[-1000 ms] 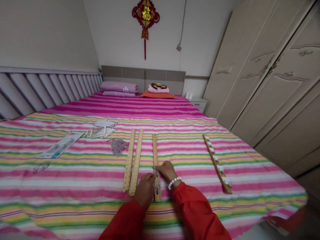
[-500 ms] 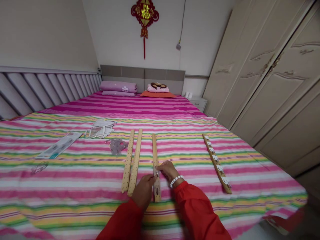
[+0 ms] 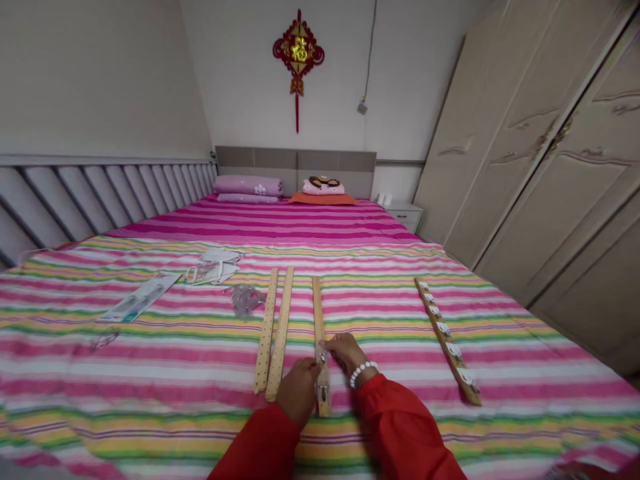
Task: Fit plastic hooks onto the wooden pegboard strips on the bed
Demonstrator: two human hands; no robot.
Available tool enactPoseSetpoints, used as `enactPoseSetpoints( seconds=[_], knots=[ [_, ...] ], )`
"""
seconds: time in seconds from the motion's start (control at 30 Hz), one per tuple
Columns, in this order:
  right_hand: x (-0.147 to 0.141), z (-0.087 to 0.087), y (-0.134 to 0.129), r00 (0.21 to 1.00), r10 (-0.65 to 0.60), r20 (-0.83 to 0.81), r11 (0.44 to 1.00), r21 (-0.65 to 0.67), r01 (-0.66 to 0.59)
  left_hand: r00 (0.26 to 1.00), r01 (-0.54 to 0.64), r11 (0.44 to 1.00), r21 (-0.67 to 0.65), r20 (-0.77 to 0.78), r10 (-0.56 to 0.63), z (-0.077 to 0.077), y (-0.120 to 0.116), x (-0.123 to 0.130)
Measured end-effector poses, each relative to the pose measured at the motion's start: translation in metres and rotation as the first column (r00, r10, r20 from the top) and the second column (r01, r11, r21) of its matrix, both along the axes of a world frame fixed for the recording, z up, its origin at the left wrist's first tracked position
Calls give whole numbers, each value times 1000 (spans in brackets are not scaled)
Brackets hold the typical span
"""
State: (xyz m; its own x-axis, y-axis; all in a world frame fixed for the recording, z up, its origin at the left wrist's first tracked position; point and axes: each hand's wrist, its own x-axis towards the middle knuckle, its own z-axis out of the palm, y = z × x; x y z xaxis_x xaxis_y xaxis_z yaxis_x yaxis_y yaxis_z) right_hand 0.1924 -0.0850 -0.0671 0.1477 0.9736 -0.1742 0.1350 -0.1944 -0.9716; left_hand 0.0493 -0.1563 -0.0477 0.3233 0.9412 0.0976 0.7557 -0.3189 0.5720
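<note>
A narrow wooden strip lies lengthwise on the striped bed, with clear adhesive hooks on its near part. My left hand is closed at the strip's left side, thumb and finger pinching the edge of the upper clear hook. From the right, my right hand, with a white bead bracelet at the wrist, pinches that same hook's far edge. Closer to me, a second clear hook sits flat on the strip. Just left of my left hand are two wooden strips with rows of holes.
To the right lies a darker wooden strip bearing several white hooks. Left of the strips are a clear plastic bag, white packaging, a hook packet and a small wire-like item. Folded bedding rests by the headboard.
The camera view has shifted, so everything appears slightly lower and further right. Both hands stay closed at the upper clear hook on the strip, with little movement.
</note>
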Motion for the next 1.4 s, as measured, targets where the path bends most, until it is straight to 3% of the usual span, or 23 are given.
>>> enactPoseSetpoints(
  seconds=[0.1, 0.17, 0.23, 0.33, 0.43, 0.53, 0.63, 0.77, 0.9, 1.17, 1.33, 1.4],
  knots=[
    [3, 5, -4, 996, 56, -73, 996, -71, -61, 997, 78, 995, -65, -17, -79, 10, -1, -2],
    [4, 7, -6, 993, 65, -102, 993, -93, -75, 989, 139, 989, -42, 64, -136, 15, 2, -8],
    [3, 8, -8, 991, 62, -120, 992, -98, -74, 975, 114, 993, 25, 187, -117, 20, 11, -20],
    [2, 10, -10, 984, 33, -176, 994, -95, -50, 908, -173, 983, 64, 396, 134, 27, 35, -50],
    [2, 11, -11, 973, 14, -232, 994, -102, -39, 773, -491, 871, 23, 472, 423, 31, 67, -86],
    [1, 9, -12, 969, 2, -246, 995, -92, -25, 668, -677, 736, 10, 430, 608, 34, 94, -115],
    [0, 5, -11, 964, -26, -266, 998, -64, 9, 624, -752, 659, 23, 347, 700, 36, 110, -130],
    [-1, 5, -11, 962, -34, -272, 998, -51, 21, 612, -776, 629, -43, 190, 768, 38, 117, -132],
    [0, 5, -10, 966, -17, -258, 999, -50, 4, 588, -792, 606, -76, 173, 790, 35, 118, -134],
    [0, 0, -9, 971, -28, -238, 998, -56, 15, 426, -765, 596, -243, 503, 752, 19, 103, -150],
    [0, 0, -11, 969, -27, -245, 998, -57, 13, 289, -686, 646, -334, 690, 664, 12, 88, -154],
    [0, 1, -11, 969, -29, -247, 998, -55, 15, 191, -606, 673, -424, 743, 641, 13, 84, -152]
  ],
)
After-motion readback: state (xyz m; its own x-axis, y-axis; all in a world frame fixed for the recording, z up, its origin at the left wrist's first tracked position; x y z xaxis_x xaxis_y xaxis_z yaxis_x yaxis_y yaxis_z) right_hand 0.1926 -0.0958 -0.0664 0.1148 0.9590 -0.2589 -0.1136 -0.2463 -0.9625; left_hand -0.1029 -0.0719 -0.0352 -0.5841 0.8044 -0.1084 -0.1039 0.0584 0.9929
